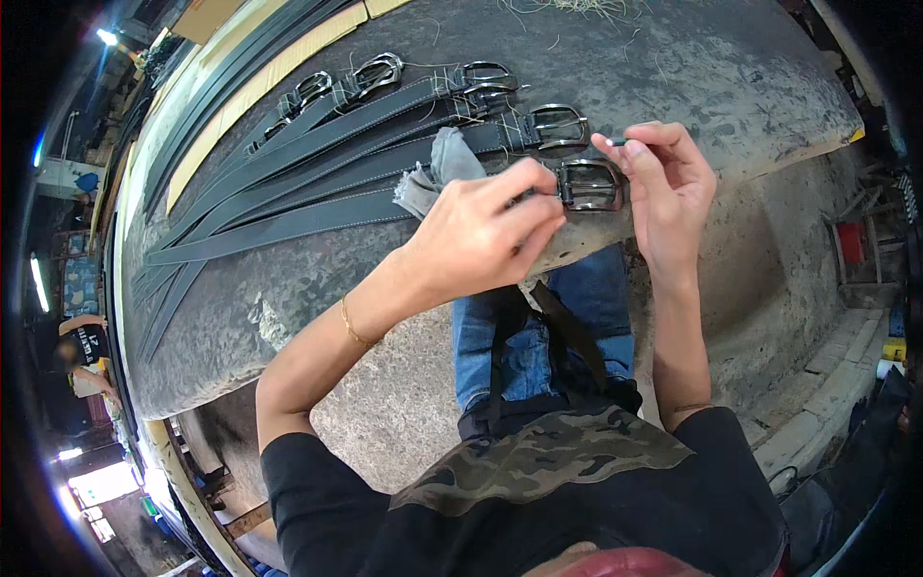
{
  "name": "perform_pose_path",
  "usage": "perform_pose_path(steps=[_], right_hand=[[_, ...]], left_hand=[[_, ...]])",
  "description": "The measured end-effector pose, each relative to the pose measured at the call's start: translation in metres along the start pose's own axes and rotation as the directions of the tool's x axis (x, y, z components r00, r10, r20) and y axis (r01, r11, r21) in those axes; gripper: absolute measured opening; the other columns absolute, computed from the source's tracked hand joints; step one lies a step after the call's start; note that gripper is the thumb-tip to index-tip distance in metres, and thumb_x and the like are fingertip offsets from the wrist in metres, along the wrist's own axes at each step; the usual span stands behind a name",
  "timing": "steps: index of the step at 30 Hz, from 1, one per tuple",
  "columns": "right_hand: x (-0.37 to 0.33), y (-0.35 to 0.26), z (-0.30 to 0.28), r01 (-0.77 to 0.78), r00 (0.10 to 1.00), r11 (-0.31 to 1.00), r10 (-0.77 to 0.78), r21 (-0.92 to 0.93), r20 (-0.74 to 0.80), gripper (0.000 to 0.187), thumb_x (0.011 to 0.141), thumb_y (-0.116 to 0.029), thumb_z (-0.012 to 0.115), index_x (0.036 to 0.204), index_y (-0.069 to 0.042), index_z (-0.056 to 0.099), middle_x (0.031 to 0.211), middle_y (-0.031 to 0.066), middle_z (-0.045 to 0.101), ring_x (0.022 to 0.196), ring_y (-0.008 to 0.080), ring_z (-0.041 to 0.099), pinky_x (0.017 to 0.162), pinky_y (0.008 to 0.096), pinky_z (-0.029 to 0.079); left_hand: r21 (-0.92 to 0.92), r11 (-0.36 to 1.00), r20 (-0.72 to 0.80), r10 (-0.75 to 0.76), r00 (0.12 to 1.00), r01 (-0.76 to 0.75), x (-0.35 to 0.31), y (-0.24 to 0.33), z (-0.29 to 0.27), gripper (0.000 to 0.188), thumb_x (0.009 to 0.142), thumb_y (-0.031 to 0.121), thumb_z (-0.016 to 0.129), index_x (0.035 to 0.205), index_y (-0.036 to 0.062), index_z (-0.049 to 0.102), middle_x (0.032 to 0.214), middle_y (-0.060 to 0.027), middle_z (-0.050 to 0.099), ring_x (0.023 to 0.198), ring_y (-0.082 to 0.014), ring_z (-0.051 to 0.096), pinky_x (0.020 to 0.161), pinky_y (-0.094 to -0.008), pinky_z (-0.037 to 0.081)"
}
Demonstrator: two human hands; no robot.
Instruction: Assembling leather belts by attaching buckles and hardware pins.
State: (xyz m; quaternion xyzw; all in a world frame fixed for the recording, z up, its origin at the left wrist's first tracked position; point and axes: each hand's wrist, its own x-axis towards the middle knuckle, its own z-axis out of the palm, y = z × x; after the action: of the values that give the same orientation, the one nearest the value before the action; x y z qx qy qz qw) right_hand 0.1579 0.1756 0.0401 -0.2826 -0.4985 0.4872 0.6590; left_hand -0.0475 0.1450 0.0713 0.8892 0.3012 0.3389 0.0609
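My left hand [490, 226] is closed, fingers curled round the end of a black leather belt [327, 219] just behind its dark metal buckle [594, 207]. The buckle points right, beside the table's near edge. Just right of it, my right hand [673, 188] is raised, thumb and fingertips pinching a tiny dark piece [618, 143] too small to name. A crumpled grey cloth [452, 159] lies over the belts, against my left hand. Directly beyond the held buckle is another belt's buckle [561, 127].
Several more black belts fan out leftward across the dark, worn tabletop [711, 82], some with buckles [378, 75] at the back. Long dark straps [231, 87] lie along the left edge by a tan strip [260, 111]. Loose thread scraps [586, 8] sit at the far side. A person [87, 361] is at far left.
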Motion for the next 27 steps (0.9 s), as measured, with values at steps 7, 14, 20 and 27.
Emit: perform_pose_path(steps=[7,14,20,27], right_hand=[[0.003,-0.001,-0.003,-0.041,0.999,0.965,0.048,0.258,-0.02,0.006,0.091,0.004,0.057,0.096,0.004,0.061,0.091,0.0068,0.062,0.085,0.0143,0.064,0.086,0.0344,0.057],[0.004,-0.001,-0.005,-0.047,0.999,0.928,0.044,0.37,0.017,0.008,0.092,0.006,0.055,0.097,0.005,0.061,0.093,0.0078,0.061,0.084,0.0135,0.062,0.091,0.0425,0.057],[0.005,0.001,-0.005,-0.034,0.999,0.938,0.035,0.345,0.002,0.008,0.092,0.005,0.055,0.097,0.004,0.061,0.092,0.0075,0.061,0.083,0.0135,0.062,0.092,0.0436,0.056],[0.005,0.003,-0.008,-0.028,0.999,0.923,0.021,0.384,0.024,0.007,0.092,0.004,0.056,0.097,0.004,0.061,0.089,0.0072,0.062,0.082,0.0132,0.063,0.093,0.0464,0.056]], left_hand=[[-0.038,0.96,0.041,-0.276,0.96,0.278,0.013,0.001,-0.016,0.024,0.08,0.004,0.065,0.105,0.0029,0.068,0.105,-0.0136,0.06,0.078,-0.0283,0.066,0.071,-0.0352,0.054],[0.038,0.964,0.275,-0.263,0.925,0.262,0.015,0.004,-0.02,0.027,0.076,0.006,0.071,0.102,0.0051,0.065,0.109,-0.0108,0.056,0.076,-0.0272,0.066,0.065,-0.035,0.053],[0.123,0.95,0.293,-0.313,0.903,0.289,0.022,0.009,-0.018,0.018,0.074,0.008,0.071,0.088,0.005,0.06,0.104,-0.0098,0.053,0.065,-0.028,0.061,0.058,-0.0374,0.048],[0.002,0.92,0.159,-0.388,0.908,0.393,0.02,0.01,-0.014,0.015,0.077,0.01,0.067,0.09,0.0032,0.066,0.1,-0.0113,0.057,0.068,-0.028,0.063,0.061,-0.0363,0.048]])
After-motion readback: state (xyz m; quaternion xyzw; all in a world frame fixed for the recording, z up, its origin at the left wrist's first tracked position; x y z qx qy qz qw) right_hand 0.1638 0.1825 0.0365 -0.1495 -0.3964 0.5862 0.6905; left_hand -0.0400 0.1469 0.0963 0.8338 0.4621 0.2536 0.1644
